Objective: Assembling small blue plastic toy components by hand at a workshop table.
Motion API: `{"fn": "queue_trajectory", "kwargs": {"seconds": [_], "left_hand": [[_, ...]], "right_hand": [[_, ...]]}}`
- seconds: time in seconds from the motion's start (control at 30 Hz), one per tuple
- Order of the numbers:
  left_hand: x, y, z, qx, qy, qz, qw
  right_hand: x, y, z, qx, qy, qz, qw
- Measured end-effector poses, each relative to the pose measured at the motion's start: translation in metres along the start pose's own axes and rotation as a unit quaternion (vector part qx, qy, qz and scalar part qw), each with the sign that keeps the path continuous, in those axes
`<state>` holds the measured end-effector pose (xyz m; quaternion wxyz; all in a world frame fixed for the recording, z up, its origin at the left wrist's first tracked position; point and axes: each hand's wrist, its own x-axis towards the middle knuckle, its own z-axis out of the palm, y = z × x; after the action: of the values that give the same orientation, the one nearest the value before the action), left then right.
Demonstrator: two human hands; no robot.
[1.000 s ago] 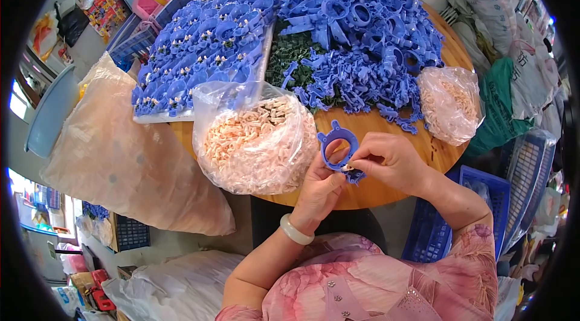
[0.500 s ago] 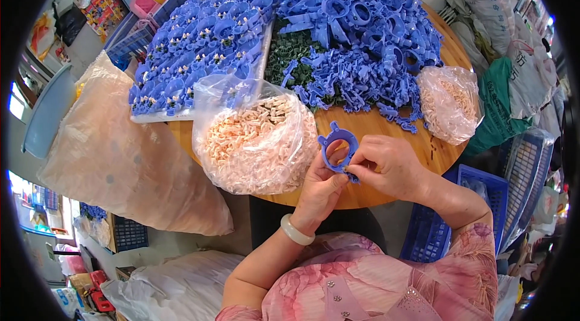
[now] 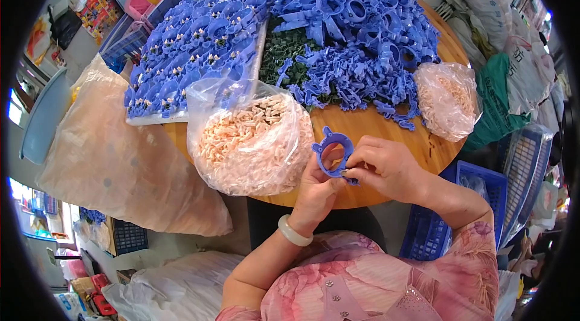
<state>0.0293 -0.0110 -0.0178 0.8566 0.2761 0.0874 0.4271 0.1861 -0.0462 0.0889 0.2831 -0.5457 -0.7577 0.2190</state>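
My left hand (image 3: pixel 317 191) holds a blue plastic ring-shaped part (image 3: pixel 348 147) with small tabs on its rim, thumb at its lower edge and fingers behind it. Close against the ring's lower right side, my right hand (image 3: pixel 386 167) has thumb and forefinger pinched together. Whatever small piece lies between those fingertips is too covered to make out; a bit of blue shows just below them. Both hands are over the near edge of the round wooden table (image 3: pixel 362 133). Beside my left hand sits an open clear bag of small pale pink pieces (image 3: pixel 254 145).
A white board (image 3: pixel 158 119) bears rows of blue parts with small figures (image 3: pixel 199 49). Blue ring parts (image 3: pixel 362 12), small blue pieces (image 3: pixel 344 76) and dark green pieces (image 3: pixel 284 52) are heaped beyond. Another pale bag (image 3: pixel 448 100) lies right; blue crates (image 3: pixel 483 182) stand below.
The ring and both hands have shifted slightly left and down in the picture, and the ring is turned a little. My right fingertips stay pinched at its lower right edge.
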Motion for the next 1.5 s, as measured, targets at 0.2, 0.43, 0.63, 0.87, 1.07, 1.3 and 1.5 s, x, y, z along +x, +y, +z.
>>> {"fn": "queue_trajectory", "kwargs": {"seconds": [0.2,0.43,0.63,0.87,1.07,1.3,1.5], "left_hand": [[0.001,-0.002,0.0,0.025,0.005,0.015,1.0],[0.0,-0.001,-0.001,0.037,0.001,0.002,0.999],[0.002,0.001,0.002,0.037,-0.009,-0.003,0.999],[-0.001,0.0,0.006,0.081,0.006,0.002,0.997],[-0.002,0.003,0.01,0.036,0.003,-0.007,0.999],[0.0,0.004,0.013,0.023,0.008,-0.014,1.0],[0.0,0.003,0.01,0.023,0.002,-0.012,1.0]], "right_hand": [[0.0,0.004,0.001,-0.004,0.006,-0.006,1.0],[0.0,0.005,0.0,-0.013,-0.005,-0.026,1.0],[0.0,0.006,0.003,-0.055,0.002,-0.051,0.997],[-0.006,0.008,0.003,0.009,0.006,-0.019,1.0],[-0.015,0.033,-0.038,0.057,0.125,0.042,0.99],[-0.064,0.168,-0.151,-0.199,0.36,0.245,0.878],[-0.083,0.224,-0.155,-0.318,0.179,0.265,0.893]]}}
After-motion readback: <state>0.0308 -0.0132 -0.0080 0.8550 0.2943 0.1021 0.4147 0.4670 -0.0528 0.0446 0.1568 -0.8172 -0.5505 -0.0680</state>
